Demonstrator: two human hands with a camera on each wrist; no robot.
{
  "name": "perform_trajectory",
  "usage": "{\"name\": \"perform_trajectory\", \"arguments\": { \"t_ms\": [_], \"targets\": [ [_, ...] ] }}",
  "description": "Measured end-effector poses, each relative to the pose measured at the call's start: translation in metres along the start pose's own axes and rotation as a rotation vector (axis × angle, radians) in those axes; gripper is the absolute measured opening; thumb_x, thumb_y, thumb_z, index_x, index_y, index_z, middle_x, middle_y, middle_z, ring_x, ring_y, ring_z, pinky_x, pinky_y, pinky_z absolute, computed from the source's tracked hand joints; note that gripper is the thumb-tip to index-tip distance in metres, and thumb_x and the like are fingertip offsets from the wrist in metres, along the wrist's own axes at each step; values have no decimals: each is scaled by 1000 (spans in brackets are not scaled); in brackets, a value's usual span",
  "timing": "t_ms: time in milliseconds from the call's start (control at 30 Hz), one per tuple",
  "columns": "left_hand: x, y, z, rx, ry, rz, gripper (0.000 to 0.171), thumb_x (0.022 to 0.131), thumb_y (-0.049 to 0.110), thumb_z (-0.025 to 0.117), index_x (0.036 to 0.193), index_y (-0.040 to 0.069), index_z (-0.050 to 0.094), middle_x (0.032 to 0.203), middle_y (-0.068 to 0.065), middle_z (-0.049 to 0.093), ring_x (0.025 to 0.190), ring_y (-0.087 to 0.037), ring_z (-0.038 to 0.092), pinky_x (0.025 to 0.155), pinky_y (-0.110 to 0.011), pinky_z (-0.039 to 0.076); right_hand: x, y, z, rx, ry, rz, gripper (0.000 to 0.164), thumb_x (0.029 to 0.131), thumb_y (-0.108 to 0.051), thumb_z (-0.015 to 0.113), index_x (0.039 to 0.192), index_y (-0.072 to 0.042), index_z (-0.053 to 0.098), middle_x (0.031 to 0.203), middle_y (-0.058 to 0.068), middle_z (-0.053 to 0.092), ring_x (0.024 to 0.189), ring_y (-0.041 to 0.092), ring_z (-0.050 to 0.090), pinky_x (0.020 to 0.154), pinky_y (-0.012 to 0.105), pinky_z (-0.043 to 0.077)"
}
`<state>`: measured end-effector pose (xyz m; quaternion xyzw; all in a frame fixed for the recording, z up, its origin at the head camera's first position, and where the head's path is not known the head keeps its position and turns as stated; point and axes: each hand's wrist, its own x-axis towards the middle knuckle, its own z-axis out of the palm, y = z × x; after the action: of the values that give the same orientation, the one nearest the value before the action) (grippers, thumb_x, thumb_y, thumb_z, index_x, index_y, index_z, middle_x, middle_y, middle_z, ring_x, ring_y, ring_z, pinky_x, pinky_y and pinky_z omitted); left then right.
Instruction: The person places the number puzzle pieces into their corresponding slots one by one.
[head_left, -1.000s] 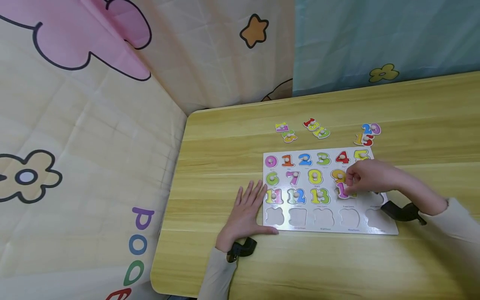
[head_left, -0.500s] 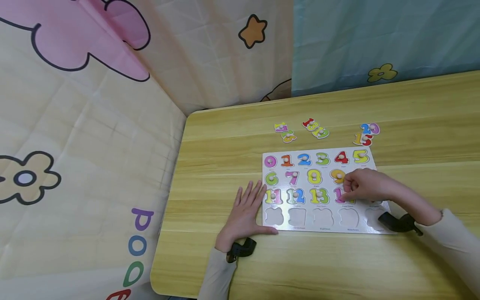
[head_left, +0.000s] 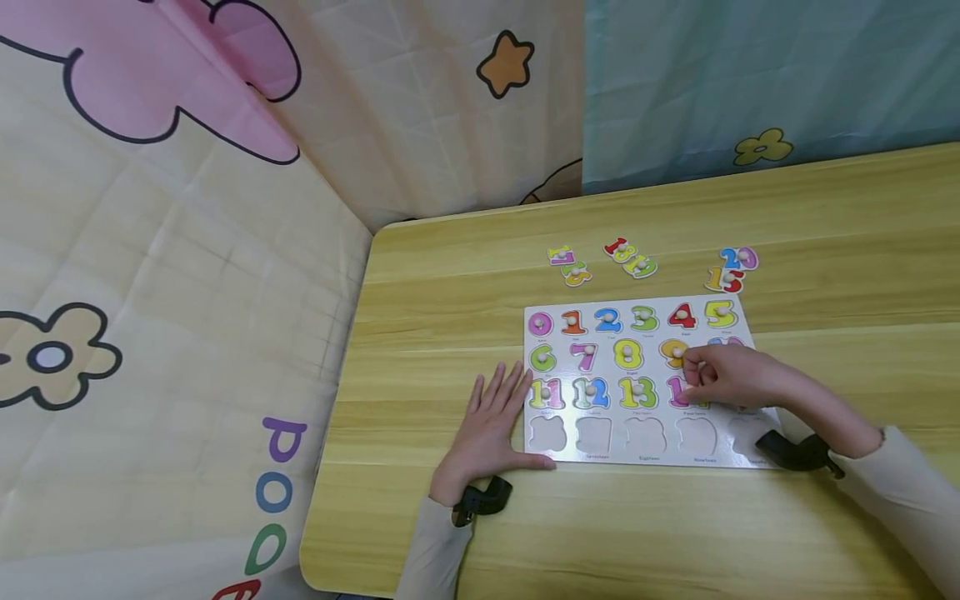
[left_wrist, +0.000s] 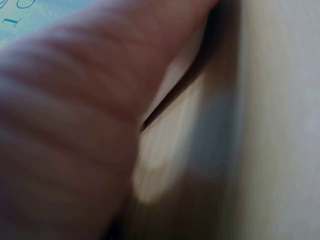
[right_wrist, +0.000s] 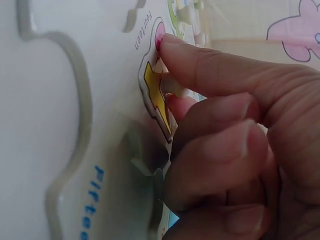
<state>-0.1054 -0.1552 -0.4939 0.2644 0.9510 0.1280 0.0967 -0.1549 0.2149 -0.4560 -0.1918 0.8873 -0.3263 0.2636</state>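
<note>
The pink-and-yellow number 14 puzzle piece (right_wrist: 155, 90) lies in its slot above the word "Fourteen" on the white number puzzle board (head_left: 615, 458). Curled over it, my right hand (head_left: 738, 373) has the thumb tip on the pink part and a fingertip beside the wooden knob (right_wrist: 175, 86). Part of the 14 is hidden by these fingers in the head view. My left hand (head_left: 487, 429) is spread flat at the board's lower left, fingertips at its left edge and thumb along the bottom corner. Only blurred skin of it fills the left wrist view.
Behind the board lie loose number pieces: a 17 (head_left: 561, 255), a 16 (head_left: 576, 274), an 18 (head_left: 619, 249), a 19 (head_left: 641, 267), a 20 (head_left: 738, 258) and a 15 (head_left: 724, 279). The board's bottom row shows bare slots (head_left: 647, 435). Printed curtains border the wooden table (head_left: 420, 333).
The 14 piece went from tilted over its slot to lying in it. My right hand moved slightly down and left with it, then stayed nearly still. The left hand has not moved.
</note>
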Motion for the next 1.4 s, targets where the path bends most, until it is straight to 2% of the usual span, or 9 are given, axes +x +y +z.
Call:
{"name": "perform_trajectory", "arguments": {
  "t_ms": [333, 433, 500, 600, 733, 800, 1000, 1200, 1400],
  "targets": [
    [1, 0, 0, -2, -5, 0, 124, 65, 73, 69, 154, 16, 5, 159, -1, -4, 143, -21, -11, 113, -44, -9, -3, 3, -1, -58, 53, 21, 33, 76, -42, 77, 81, -16, 56, 59, -4, 46, 49, 13, 44, 44, 23, 30],
    [1, 0, 0, 3, -6, -2, 124, 65, 73, 69, 154, 16, 4, 159, -1, -4, 143, -21, -11, 113, -44, -9, 1, 8, -8, 56, 88, 19, 33, 79, -39, 76, 85, -12, 58, 60, -2, 48, 48, 13, 43, 42, 23, 32],
    [2, 0, 1, 7, -3, 0, 124, 64, 74, 68, 154, 16, 4, 159, -1, -4, 143, -21, -11, 113, -44, -9, 3, 14, -18, 147, 127, 47, 32, 84, -36, 72, 90, -8, 58, 61, 1, 48, 49, 15, 43, 42, 24, 33],
    [2, -1, 1, 6, 3, 5, 124, 64, 74, 69, 154, 16, 4, 159, -1, -4, 143, -21, -11, 113, -44, -9, 7, 28, -36, 251, 248, 83, 34, 91, -33, 64, 100, -1, 55, 61, 3, 47, 49, 17, 43, 41, 25, 34],
    [0, -1, 1, 7, 19, 15, 124, 64, 74, 68, 154, 15, 5, 159, -2, -2, 143, -22, -9, 113, -45, -7, 15, 48, -56, 263, 429, 164, 48, 93, -43, 58, 112, 0, 51, 60, 4, 44, 51, 21, 42, 43, 29, 34],
    [0, -1, 2, 13, 26, 19, 124, 64, 74, 68, 154, 15, 6, 159, -2, -2, 143, -23, -9, 113, -46, -7, 19, 57, -62, 262, 468, 201, 54, 92, -48, 56, 117, -1, 50, 61, 4, 45, 52, 22, 43, 43, 30, 34],
    [-1, 0, 2, 22, 19, 22, 124, 65, 74, 67, 154, 15, 5, 159, -2, -2, 143, -23, -9, 113, -46, -7, 30, 73, -72, 288, 454, 228, 57, 92, -48, 56, 120, 1, 48, 69, 0, 53, 54, 19, 46, 48, 31, 39],
    [-2, 0, 2, 19, 12, 19, 124, 65, 74, 67, 154, 14, 4, 159, -2, -2, 143, -22, -9, 113, -45, -7, 31, 75, -74, 306, 426, 233, 54, 92, -45, 58, 114, 2, 47, 68, 3, 52, 53, 19, 47, 45, 29, 39],
    [-1, 0, 2, 16, 18, 15, 124, 65, 73, 68, 154, 14, 5, 159, -2, -1, 143, -22, -9, 113, -45, -7, 34, 77, -75, 303, 444, 238, 51, 92, -44, 58, 111, 3, 48, 67, 2, 52, 52, 17, 47, 42, 28, 37]
  ]
}}
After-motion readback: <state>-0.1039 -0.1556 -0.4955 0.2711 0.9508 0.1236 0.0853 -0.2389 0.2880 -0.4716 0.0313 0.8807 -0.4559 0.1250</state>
